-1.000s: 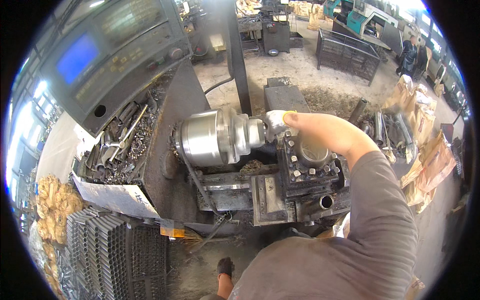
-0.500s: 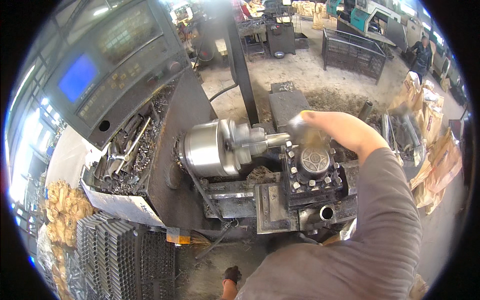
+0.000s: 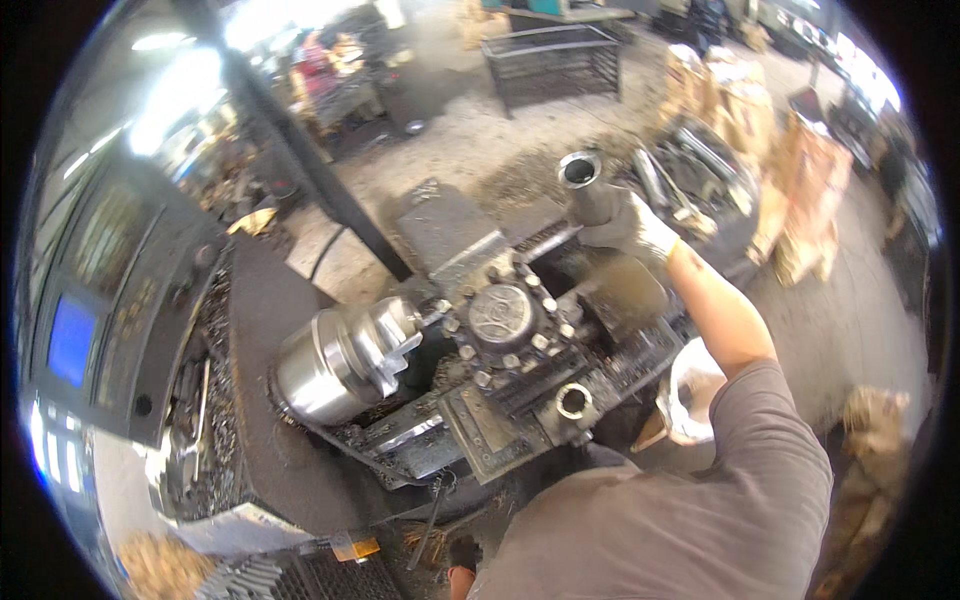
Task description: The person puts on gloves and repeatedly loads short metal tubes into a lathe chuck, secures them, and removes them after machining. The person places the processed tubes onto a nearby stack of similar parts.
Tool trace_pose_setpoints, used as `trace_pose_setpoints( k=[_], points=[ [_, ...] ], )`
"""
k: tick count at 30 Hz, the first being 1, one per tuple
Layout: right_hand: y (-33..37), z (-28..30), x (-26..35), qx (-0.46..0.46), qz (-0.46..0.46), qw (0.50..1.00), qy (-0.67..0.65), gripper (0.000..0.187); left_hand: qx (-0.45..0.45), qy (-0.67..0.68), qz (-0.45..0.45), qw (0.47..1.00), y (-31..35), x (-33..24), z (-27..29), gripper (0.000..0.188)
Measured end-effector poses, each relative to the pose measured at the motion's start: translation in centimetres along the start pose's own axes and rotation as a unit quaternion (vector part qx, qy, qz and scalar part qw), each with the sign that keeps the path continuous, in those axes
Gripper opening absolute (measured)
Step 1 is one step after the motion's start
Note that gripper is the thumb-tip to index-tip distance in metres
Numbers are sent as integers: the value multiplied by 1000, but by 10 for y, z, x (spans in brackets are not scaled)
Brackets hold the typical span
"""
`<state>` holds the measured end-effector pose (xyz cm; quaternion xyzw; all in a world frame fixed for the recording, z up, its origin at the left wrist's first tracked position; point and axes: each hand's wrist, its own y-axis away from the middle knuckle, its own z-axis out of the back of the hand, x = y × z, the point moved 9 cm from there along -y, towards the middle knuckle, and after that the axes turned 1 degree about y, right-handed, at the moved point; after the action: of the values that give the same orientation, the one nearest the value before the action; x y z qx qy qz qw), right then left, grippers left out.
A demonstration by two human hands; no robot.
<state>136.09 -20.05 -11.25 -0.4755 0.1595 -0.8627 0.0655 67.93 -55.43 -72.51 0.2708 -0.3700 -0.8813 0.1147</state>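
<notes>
My right hand [image 3: 628, 228], in a glove with a white back and dark fingers, is closed around an upright metal tube [image 3: 580, 172] at the far side of the lathe. The tube's open mouth faces up. Nearer to me is the round-topped tool turret [image 3: 502, 313] with several bolts around it. To its left sits the bright steel chuck [image 3: 325, 370] with its stepped jaws. A short tube-like fitting [image 3: 573, 402] opens upward on the front of the carriage. My left hand [image 3: 464, 553], dark-gloved, hangs low at the bottom edge; its fingers are too small and dark to read.
A control panel with a blue screen [image 3: 72, 340] stands at the left, beside a chip-filled tray [image 3: 190, 420]. A dark post [image 3: 300, 150] rises behind the chuck. Paper sacks [image 3: 805, 200] and loose metal bars [image 3: 690, 175] lie at right; a mesh bin [image 3: 555, 65] stands farther back.
My right hand has moved from beside the turret, near the chuck, out to the upright tube. The chuck jaws, blurred before, look sharper now. The whole view has turned and shifted right.
</notes>
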Motion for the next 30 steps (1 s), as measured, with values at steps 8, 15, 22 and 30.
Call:
trace_pose_setpoints(
  k=[8, 15, 22, 30],
  points=[
    [398, 43, -308, -73, -559, 826, -14, 29, 115, 502, 63, 855, -10, -41, -13, 26],
    [401, 61, -309, -113, -505, 854, 55, 27, 24, 147, -53, 987, -43, -51, 26, 29],
    [177, -74, 80, 208, 70, 973, 75, 58, -59, -81, -137, 986, -39, -56, 27, 38],
    [148, -175, 116, 374, 110, 888, 245, 33, -34, 189, -21, 981, -8, -36, -24, 40]
  ],
)
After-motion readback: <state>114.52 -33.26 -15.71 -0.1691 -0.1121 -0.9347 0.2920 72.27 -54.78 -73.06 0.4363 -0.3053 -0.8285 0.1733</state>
